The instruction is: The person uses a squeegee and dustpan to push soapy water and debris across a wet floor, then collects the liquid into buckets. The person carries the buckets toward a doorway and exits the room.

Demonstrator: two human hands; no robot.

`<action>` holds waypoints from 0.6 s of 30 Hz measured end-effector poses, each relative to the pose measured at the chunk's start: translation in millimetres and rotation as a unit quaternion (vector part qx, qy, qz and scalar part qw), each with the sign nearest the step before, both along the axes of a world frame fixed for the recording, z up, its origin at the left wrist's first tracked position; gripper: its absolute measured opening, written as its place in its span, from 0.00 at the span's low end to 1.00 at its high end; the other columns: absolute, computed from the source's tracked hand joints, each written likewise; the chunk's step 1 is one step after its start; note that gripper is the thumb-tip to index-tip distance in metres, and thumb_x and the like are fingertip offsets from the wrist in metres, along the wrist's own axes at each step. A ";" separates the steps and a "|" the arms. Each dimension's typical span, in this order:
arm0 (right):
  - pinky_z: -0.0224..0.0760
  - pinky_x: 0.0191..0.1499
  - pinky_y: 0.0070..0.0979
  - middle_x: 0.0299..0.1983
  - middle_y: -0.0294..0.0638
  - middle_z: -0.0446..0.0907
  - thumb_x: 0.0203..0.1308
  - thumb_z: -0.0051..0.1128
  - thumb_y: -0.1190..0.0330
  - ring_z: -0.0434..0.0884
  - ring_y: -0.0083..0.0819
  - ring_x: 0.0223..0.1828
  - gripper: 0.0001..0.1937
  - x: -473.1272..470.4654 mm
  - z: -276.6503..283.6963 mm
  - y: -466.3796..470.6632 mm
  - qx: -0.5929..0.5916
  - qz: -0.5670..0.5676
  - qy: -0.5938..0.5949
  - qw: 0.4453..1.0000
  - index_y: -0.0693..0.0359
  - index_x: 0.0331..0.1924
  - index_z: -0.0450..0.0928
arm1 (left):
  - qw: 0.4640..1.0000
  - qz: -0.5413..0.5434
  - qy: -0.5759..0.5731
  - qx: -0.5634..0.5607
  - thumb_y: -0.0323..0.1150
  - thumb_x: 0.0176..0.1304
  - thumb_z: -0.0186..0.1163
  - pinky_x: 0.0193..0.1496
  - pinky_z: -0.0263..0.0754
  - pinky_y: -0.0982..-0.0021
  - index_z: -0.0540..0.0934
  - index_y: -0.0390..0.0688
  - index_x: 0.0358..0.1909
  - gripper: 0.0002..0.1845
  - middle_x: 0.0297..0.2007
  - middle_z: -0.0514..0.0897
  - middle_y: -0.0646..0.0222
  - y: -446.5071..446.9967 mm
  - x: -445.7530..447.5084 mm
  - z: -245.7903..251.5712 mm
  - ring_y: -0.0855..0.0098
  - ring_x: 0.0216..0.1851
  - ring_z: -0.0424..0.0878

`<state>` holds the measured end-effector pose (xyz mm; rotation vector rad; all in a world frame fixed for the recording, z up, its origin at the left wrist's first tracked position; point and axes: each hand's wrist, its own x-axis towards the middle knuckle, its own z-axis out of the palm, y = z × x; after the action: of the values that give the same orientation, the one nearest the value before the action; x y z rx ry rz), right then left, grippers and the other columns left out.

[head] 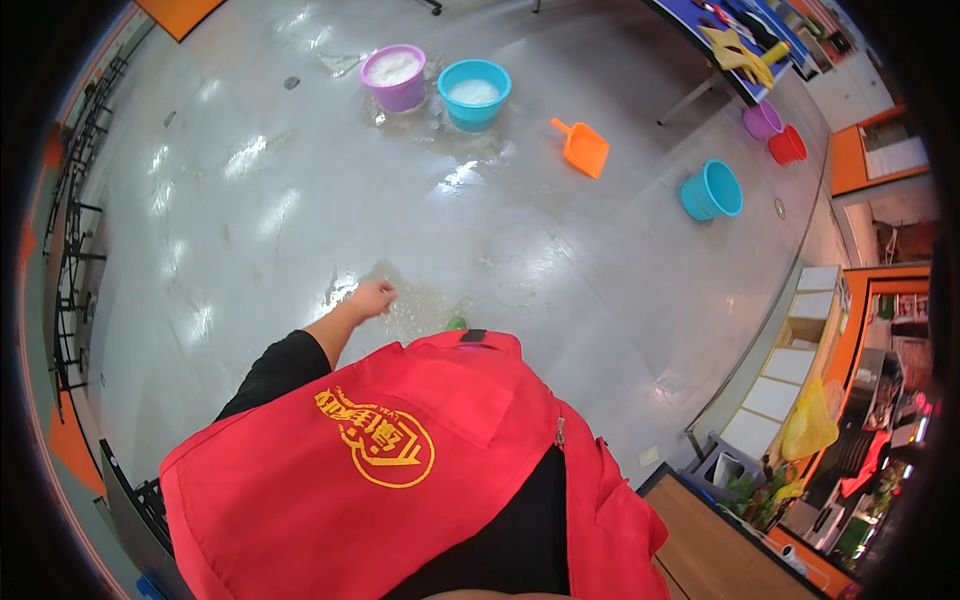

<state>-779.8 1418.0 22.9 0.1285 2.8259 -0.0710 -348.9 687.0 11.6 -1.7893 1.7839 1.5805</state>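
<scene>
My left hand [373,298] hangs above a wet patch on the grey floor [517,262], with its fingers loosely curled. No object shows in it, and the finer finger positions are too small to tell. My right hand is out of view. Below the hand is my red vest [442,405], which bears yellow printing. A green shoe tip [456,323] peeks out past the vest's edge. Farther ahead, a purple bucket [397,94] and a blue bucket [472,115] of foamy liquid stand side by side on wet floor. To their right lies an orange dustpan [585,150].
Another blue bucket [705,196] stands at right, with a purple bucket [759,121] and a red bucket [786,146] behind. Yellow rubber gloves [731,54] rest on a blue table. A wooden-topped table [720,540] is close at lower right; folded black-framed tables [71,255] line the left.
</scene>
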 end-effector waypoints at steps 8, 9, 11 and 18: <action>0.74 0.50 0.35 0.43 0.54 0.82 0.56 0.59 0.65 0.81 0.42 0.47 0.22 -123.1 -10.9 -147.3 0.055 0.101 0.002 0.993 0.71 0.52 0.75 | 0.991 0.126 0.046 0.004 0.42 0.65 0.56 0.34 0.78 0.70 0.77 0.38 0.49 0.19 0.33 0.83 0.65 -96.6 28.4 -27.4 0.73 0.32 0.83; 0.73 0.50 0.35 0.43 0.54 0.82 0.56 0.58 0.65 0.82 0.42 0.47 0.23 -145.7 -30.5 -194.3 0.034 0.109 -0.039 0.993 0.72 0.52 0.74 | 0.988 0.138 0.057 -0.025 0.42 0.63 0.57 0.33 0.77 0.70 0.79 0.39 0.46 0.17 0.29 0.85 0.64 -101.5 29.0 -25.4 0.73 0.30 0.84; 0.73 0.51 0.37 0.41 0.55 0.83 0.54 0.58 0.65 0.83 0.41 0.44 0.24 -186.0 -73.7 -298.6 -0.068 0.051 -0.134 0.987 0.72 0.52 0.74 | 0.983 0.172 0.054 -0.019 0.43 0.63 0.57 0.34 0.78 0.70 0.79 0.39 0.47 0.18 0.29 0.85 0.65 -117.5 29.5 -21.3 0.73 0.31 0.84; 0.72 0.41 0.44 0.32 0.50 0.83 0.58 0.46 0.54 0.82 0.48 0.34 0.19 -230.0 -111.2 -784.4 0.028 0.630 -0.134 0.765 0.57 0.27 0.85 | 0.962 0.271 -0.012 -0.019 0.40 0.65 0.56 0.31 0.75 0.73 0.78 0.36 0.46 0.17 0.31 0.82 0.65 -161.5 83.1 31.9 0.76 0.29 0.80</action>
<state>-1009.8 633.7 -88.3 -1.5638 2.0594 0.3043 -265.7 525.5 43.5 -2.4516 1.3855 1.6842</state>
